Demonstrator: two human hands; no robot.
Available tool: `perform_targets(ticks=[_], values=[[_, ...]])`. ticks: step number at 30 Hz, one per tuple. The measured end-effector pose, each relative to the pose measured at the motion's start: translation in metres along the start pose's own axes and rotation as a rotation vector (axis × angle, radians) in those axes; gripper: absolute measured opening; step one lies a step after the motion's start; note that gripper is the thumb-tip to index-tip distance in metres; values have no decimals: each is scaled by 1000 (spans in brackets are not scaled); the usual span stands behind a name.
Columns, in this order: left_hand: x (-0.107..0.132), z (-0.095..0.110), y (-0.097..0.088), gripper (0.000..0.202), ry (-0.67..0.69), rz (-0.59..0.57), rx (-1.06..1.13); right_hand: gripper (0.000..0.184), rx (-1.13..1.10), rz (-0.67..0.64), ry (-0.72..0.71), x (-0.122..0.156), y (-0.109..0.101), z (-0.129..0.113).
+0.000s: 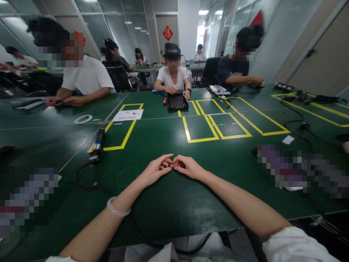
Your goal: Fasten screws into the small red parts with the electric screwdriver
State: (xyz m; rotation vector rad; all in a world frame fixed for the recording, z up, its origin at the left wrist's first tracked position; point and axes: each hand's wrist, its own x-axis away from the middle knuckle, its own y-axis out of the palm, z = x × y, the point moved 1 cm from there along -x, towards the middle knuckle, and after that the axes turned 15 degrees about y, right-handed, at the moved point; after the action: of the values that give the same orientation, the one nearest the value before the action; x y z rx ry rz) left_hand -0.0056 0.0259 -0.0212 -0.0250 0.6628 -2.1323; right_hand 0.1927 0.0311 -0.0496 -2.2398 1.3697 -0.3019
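Note:
My left hand (158, 169) and my right hand (189, 167) meet above the green table (174, 207), fingertips almost touching. Between them is a small orange-and-grey piece (172, 165), pinched from both sides. It looks short and rod-like, but the fingers cover most of it, so its kind cannot be made out. A pale bangle (118, 207) circles my left wrist. Nearest to my left hand, some way off to the left, a black cylindrical tool (98, 140) with a blue band stands on the table, joined to a black cable.
Yellow tape outlines (203, 140) mark the tabletop ahead. A printed sheet (128, 115) and a white ring-shaped roll (83, 119) lie left. Across the table, a person handles a black tray (177, 102). Black cables (302, 116) run at right; people sit on both sides.

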Motion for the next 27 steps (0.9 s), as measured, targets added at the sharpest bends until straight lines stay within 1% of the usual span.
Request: perform_targets(ticks=[3, 8, 12, 13, 17, 23, 27], values=[[-1, 2, -1, 52, 22, 16, -32, 13, -42, 1, 27, 0, -2, 0], [-1, 4, -1, 46, 36, 15, -86, 14, -60, 0, 31, 0, -2, 0], [-1, 4, -1, 44, 38, 16, -107, 24, -58, -17, 21, 0, -2, 1], [-1, 4, -1, 43, 37, 14, -110, 24, -51, -18, 16, 0, -2, 1], [0, 5, 1, 40, 40, 13, -122, 11, -57, 3, 15, 0, -3, 0], [0, 13, 4, 24, 92, -8, -195, 15, -142, -21, 97, 1, -6, -4], [0, 13, 5, 23, 87, 14, -210, 19, -186, -33, 89, 0, -5, 0]])
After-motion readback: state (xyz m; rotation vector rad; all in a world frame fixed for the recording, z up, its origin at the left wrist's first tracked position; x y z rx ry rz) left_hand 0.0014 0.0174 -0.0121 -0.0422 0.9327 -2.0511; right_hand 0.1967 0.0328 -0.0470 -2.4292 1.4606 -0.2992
